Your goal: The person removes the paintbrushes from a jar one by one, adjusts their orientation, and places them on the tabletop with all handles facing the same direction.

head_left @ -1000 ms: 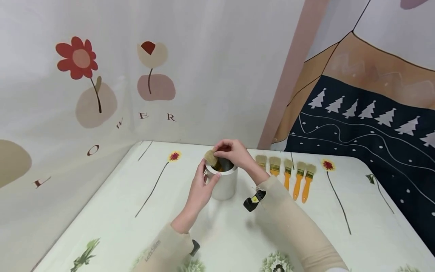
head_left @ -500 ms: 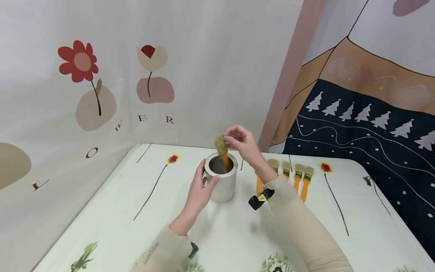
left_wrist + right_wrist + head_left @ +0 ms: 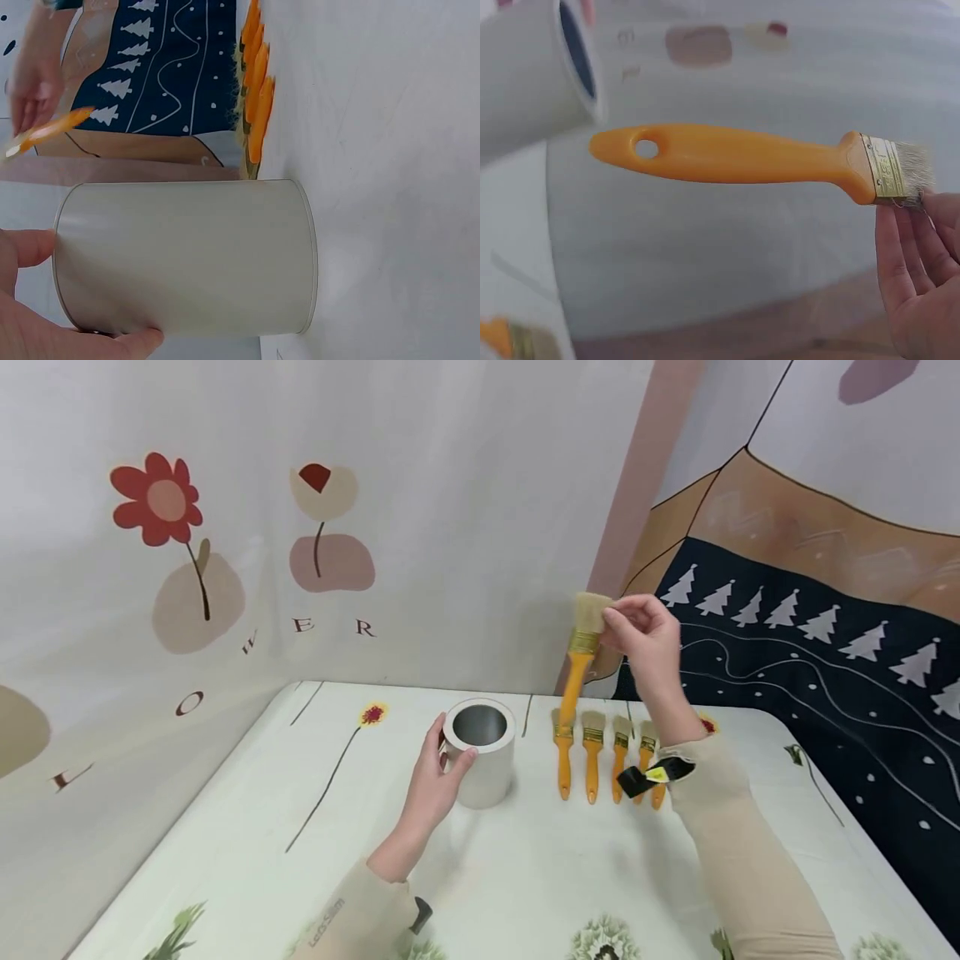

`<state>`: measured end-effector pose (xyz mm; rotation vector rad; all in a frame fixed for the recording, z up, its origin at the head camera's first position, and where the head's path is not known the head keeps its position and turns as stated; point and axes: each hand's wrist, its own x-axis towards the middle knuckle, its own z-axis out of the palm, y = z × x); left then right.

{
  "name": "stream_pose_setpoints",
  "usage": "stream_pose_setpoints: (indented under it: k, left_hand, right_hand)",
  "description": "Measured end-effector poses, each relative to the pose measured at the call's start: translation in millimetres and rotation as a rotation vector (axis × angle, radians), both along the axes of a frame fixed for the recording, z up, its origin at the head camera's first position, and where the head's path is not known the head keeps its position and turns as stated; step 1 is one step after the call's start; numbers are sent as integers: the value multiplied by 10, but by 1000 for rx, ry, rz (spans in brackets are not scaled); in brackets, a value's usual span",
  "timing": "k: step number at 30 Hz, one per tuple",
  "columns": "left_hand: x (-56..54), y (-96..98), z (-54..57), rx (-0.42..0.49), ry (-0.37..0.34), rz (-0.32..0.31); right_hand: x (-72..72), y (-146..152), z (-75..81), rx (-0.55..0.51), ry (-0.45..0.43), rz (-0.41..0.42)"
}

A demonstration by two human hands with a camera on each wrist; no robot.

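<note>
My right hand (image 3: 647,639) pinches a paintbrush (image 3: 576,668) by its bristles, up above the table. Its orange handle hangs downward, and the right wrist view shows the hole at the handle's end and the brass ferrule. My left hand (image 3: 435,777) grips a white cylindrical can (image 3: 486,777) near its rim, thumb on the near side and fingers on the far side. The can stands upright on the table, its dark inside visible from above. In the left wrist view the can (image 3: 187,259) fills the middle, with thumb and fingers at its rim end.
Several orange-handled paintbrushes (image 3: 592,760) lie in a row to the right of the can, bristles toward the back, partly covered by the right wrist. The table (image 3: 525,877) has a flower-printed cloth, and a printed curtain (image 3: 450,527) hangs behind it.
The right hand has drawn the paintbrush up out of the can and carried it to the right, over the row of brushes. The left hand has kept its hold on the can.
</note>
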<state>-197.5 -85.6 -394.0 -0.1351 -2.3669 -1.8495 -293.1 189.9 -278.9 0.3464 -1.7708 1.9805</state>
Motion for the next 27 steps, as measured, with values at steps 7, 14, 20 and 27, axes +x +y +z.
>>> stream_pose_setpoints:
  k: [7,14,20,27]
  left_hand:
    - [-1,-4,13,-2,-14,-9]
    - [-3,-17,19,6,-14,-3]
    - [5,-32,0,10,-19,5]
    - [27,-15,-25,18,-19,-3]
  right_hand:
    - [-79,752,-392,41,-219,-163]
    - [-141,1420,-972,48,-389,-282]
    - [-108,1720,-1376,127,-594,-404]
    - [2,1818,-1624,378,-800,-490]
